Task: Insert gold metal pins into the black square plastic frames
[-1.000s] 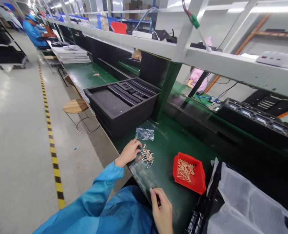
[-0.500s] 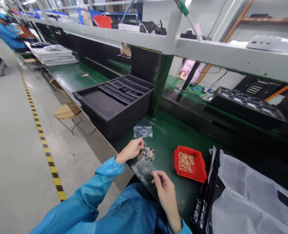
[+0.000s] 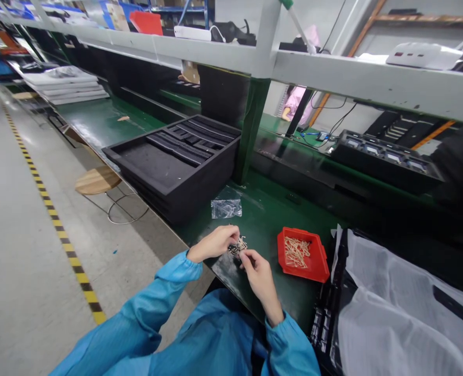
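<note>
A small heap of thin parts, pale tan with dark ends, lies near the front edge of the green bench. From its left side my left hand reaches in, fingers pinched at the heap; what they hold is too small to make out. My right hand is at the heap's near right side, thumb and fingertips pressed together, their contents hidden. To the right, a red plastic tray holds several similar tan parts. A clear plastic bag lies flat just beyond the heap.
Stacked black foam trays stand at the left. At the right, white sheeting covers black parts. A grey shelf beam crosses above the bench. A wooden stool is on the floor. A person in pink sits opposite.
My right hand has moved left and away from me to the heap, closing beside my left hand. My left hand has shifted slightly right over the heap. The view has turned slightly.
</note>
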Tool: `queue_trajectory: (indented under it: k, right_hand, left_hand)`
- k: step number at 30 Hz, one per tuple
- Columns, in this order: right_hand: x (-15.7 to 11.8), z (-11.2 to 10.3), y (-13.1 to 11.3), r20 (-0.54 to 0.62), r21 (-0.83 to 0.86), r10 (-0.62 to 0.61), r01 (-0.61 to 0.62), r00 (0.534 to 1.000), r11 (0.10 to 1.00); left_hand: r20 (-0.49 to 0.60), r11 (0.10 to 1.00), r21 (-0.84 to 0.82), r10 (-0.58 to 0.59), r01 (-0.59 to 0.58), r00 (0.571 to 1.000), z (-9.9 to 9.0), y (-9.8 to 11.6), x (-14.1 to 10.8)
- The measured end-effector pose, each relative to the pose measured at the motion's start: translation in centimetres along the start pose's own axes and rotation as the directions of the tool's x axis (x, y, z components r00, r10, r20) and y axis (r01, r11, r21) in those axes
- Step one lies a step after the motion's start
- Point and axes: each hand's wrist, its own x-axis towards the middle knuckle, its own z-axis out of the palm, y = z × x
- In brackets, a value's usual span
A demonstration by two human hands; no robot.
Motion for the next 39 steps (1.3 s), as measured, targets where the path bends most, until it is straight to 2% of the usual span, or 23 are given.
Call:
queue_trajectory:
  k: [6, 12, 16, 18, 20, 21, 23, 24, 25, 26, 27, 28, 30, 33, 34, 36, 38, 39]
  right_hand:
    - [0.2, -0.2, -0.1, -0.001, 0.036, 0.01, -0.01, 1.0, 0.999]
    - [-0.2, -0.5, -0.6, -0.041, 0.031, -0.009, 0.01, 0.999, 0.999]
    - [-0.2, -0.2, -0.8, -0.085, 0.008, -0.051, 0.052, 0.995, 0.999]
    - [-0.6, 0.1, -1.2, -0.102, -0.017, -0.086, 0.084, 0.991, 0.996]
    - [-1.7, 0.0, -2.1, -0.122, -0.057, -0.131, 0.125, 0.984, 0.991]
    - [-2.6, -0.4, -2.8, -0.139, -0.083, -0.155, 0.145, 0.978, 0.986]
    - [-4.9, -1.9, -4.3, -0.197, -0.148, -0.225, 0.198, 0.954, 0.969]
    - [-6.1, -3.0, -4.9, -0.245, -0.181, -0.27, 0.229, 0.931, 0.956]
    - [-7.1, -4.2, -5.3, -0.293, -0.227, -0.35, 0.291, 0.89, 0.929]
    - [-7.9, -5.5, -5.5, -0.357, -0.344, -0.524, 0.413, 0.773, 0.843]
    - [-8.3, -6.8, -5.4, -0.46, -0.44, -0.615, 0.436, 0.641, 0.785]
    - [-8.4, -7.9, -5.1, -0.541, -0.496, -0.627, 0.39, 0.561, 0.776]
    - [-7.9, -9.4, -4.0, -0.501, -0.485, -0.402, 0.136, 0.766, 0.864]
    - [-7.2, -9.3, -2.8, -0.466, -0.418, -0.261, 0.049, 0.845, 0.907]
    - [-7.2, -8.7, -2.8, -0.433, -0.313, -0.184, 0.044, 0.883, 0.949]
    - [-7.6, -7.0, -3.4, -0.291, 0.037, 0.02, -0.009, 0.957, 0.999]
    - [-8.0, -5.5, -4.5, -0.125, 0.333, 0.141, -0.093, 0.982, 0.939]
    - [-8.1, -4.9, -5.1, -0.08, 0.403, 0.163, -0.118, 0.983, 0.907]
  left_hand:
    - [0.006, 1.0, -0.02, 0.007, -0.007, 1.0, 0.1, 0.1, 0.2]
    - [-0.024, 0.99, -0.13, 0.051, -0.054, 0.998, -0.2, 1.6, -1.0]
    - [-0.159, 0.966, -0.257, 0.0, -0.041, 0.987, 1.7, 3.1, -2.4]
    - [-0.283, 0.943, -0.332, -0.071, -0.028, 0.957, 3.2, 3.6, -2.8]
    - [-0.433, 0.911, -0.412, -0.162, -0.035, 0.887, 4.4, 3.4, -3.0]
    - [-0.514, 0.892, -0.449, -0.213, -0.049, 0.831, 4.6, 3.1, -3.0]
    - [-0.668, 0.857, -0.505, -0.312, -0.104, 0.675, 4.3, 2.2, -2.8]
    - [-0.729, 0.842, -0.521, -0.353, -0.141, 0.587, 3.8, 1.7, -2.6]
    - [-0.773, 0.829, -0.529, -0.383, -0.18, 0.506, 3.3, 1.2, -2.3]
    - [-0.802, 0.819, -0.53, -0.4, -0.219, 0.443, 2.8, 0.9, -2.0]
    - [-0.82, 0.811, -0.526, -0.404, -0.256, 0.404, 2.4, 0.8, -1.6]
    - [-0.832, 0.806, -0.517, -0.395, -0.288, 0.39, 2.3, 1.0, -1.3]
    - [-0.846, 0.804, -0.485, -0.33, -0.345, 0.418, 2.7, 2.0, -0.7]
    - [-0.835, 0.806, -0.409, -0.141, -0.428, 0.531, 4.5, 4.2, -0.1]
    - [-0.821, 0.806, -0.382, -0.07, -0.453, 0.567, 5.2, 4.9, 0.1]
    - [-0.781, 0.805, -0.33, 0.06, -0.493, 0.621, 6.3, 5.9, 0.4]
    - [-0.737, 0.809, -0.283, 0.161, -0.516, 0.656, 7.1, 6.4, 0.7]
    - [-0.714, 0.813, -0.262, 0.2, -0.52, 0.671, 7.4, 6.4, 0.7]
